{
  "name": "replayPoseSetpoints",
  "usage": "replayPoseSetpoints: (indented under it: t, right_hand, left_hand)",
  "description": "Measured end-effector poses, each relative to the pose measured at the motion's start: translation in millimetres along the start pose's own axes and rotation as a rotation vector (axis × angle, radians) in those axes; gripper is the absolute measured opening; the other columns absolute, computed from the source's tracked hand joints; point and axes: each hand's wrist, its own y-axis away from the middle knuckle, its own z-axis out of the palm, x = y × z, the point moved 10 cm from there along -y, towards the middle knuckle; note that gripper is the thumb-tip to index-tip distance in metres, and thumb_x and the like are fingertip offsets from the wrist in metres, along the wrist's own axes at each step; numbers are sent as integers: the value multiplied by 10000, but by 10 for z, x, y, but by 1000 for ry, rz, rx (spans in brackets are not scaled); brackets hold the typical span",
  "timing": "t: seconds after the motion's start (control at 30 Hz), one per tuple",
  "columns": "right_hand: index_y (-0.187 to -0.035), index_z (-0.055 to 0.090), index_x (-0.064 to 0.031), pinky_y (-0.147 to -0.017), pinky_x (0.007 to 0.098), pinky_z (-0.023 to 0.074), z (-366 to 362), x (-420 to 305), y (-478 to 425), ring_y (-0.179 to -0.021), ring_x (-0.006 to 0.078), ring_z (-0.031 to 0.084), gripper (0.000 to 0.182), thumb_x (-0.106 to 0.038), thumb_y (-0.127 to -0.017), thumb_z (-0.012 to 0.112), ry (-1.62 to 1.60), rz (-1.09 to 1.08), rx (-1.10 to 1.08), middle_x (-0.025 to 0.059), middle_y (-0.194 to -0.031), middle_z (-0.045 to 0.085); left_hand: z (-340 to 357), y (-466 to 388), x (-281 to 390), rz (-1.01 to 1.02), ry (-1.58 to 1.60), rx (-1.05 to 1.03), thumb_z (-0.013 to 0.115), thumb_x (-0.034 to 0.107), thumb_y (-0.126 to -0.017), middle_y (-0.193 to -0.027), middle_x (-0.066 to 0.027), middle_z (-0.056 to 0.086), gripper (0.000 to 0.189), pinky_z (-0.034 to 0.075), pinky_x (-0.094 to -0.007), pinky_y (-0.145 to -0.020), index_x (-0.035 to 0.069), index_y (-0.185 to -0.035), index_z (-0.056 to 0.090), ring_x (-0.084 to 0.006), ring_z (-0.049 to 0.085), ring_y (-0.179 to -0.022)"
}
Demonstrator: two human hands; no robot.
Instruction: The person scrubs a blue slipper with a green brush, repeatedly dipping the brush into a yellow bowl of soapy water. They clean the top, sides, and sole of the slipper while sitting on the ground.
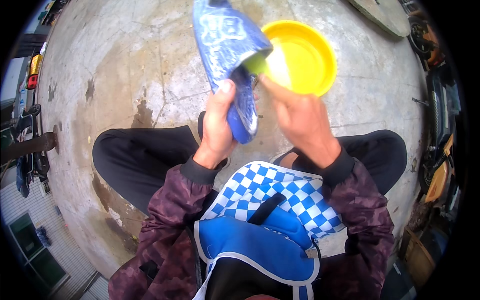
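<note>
My left hand (216, 129) grips a blue slide slipper (234, 43) by its heel end, thumb on top, above the concrete floor. Whitish suds streak the strap and footbed, and a raised pattern marks the strap. In the fingers of my right hand (305, 118) is a yellow-green scrubbing tool (257, 63), blurred, its far end at the strap's opening. Its exact kind is hard to make out. Just beyond that hand, a round yellow plastic basin (331, 63) rests on the floor, partly hidden by the slipper and the hand.
A blue apron (247, 240) with a checked part hangs between my bent knees. Damp patches mark the concrete floor (123, 75). A metal post (45, 141) rises at left. A stone slab (386, 15) lies at upper right, with parked motorbikes (437, 101) along the right edge.
</note>
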Motion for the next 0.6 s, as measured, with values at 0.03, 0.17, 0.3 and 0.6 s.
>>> replayPoseSetpoints:
  t: [0.03,0.17,0.3,0.6]
  right_hand:
    - [-1362,796,-133,-649,455,587,-14,37,-34,-706,400,746,378,-104,-1016,645,-54,24,8,225,-866,763]
    - [-1381,762,-48,-757,382,608,147,113,62,-849,312,810,355,-110,-1056,633,-361,138,-37,267,-1005,787]
    - [-1422,727,-3,-791,317,590,378,83,178,-886,169,773,370,-102,-1080,625,-574,143,-85,224,-1073,827]
    - [-1425,709,43,-827,308,600,350,121,146,-902,169,757,381,-93,-1079,626,-621,184,-52,207,-1112,833]
  left_hand:
    - [12,24,-25,-5,-31,-19,579,492,-1128,-1157,-92,684,593,560,-305,-852,7,-1467,554,-154,678,-973]
    - [-1,-23,-49,15,-1,-24,560,475,-1140,-1208,-106,687,603,561,-327,-905,-1,-1509,521,-164,684,-1039]
    - [-2,-111,89,36,98,-14,491,503,-1165,-1365,-135,680,636,560,-373,-1040,3,-1558,509,-190,678,-1197]
    - [-16,-94,-66,-55,106,-6,544,543,-1138,-1370,-126,667,687,574,-364,-1008,13,-1572,487,-210,681,-1149]
